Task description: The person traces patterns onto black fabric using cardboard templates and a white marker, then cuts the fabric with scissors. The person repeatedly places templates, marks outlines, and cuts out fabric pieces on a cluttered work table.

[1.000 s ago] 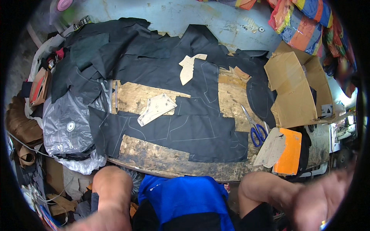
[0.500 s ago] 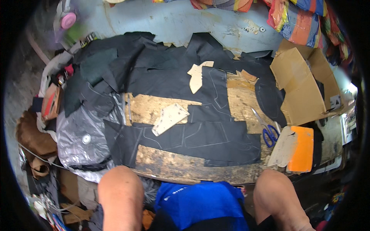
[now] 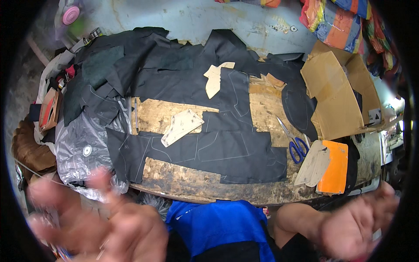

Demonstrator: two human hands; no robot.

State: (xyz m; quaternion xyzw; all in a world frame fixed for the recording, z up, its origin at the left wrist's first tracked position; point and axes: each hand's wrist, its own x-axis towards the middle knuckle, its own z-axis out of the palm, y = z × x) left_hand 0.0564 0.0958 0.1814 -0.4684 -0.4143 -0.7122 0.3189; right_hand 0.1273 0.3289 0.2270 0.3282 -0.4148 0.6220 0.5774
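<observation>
My left hand (image 3: 102, 218) is raised at the lower left, close to the camera and smeared by motion; its fingers are spread with nothing between them. At the lower right my right hand (image 3: 355, 225) is lifted off the table, palm showing, loosely open and blurred, holding nothing. Black material (image 3: 209, 153) with chalked outlines lies along the near part of the worn wooden board (image 3: 183, 174). On it rest two pale card patterns, one (image 3: 183, 125) in the middle and one (image 3: 213, 83) farther back. Blue-handled scissors (image 3: 297, 146) and a pen (image 3: 136, 115) lie flat.
An orange pad (image 3: 334, 168) and a grey-beige piece (image 3: 313, 165) lie at the right edge. Behind them stands an open cardboard box (image 3: 334, 91). A clear plastic bag (image 3: 85, 148) bulges at the left, beside a dark material heap (image 3: 100, 65). Colourful wrapped bundles (image 3: 336, 30) hang at the back right.
Both hands have come up into view at the lower left and lower right, where only bent limbs showed before. The view has shifted slightly; the things on the table lie as before.
</observation>
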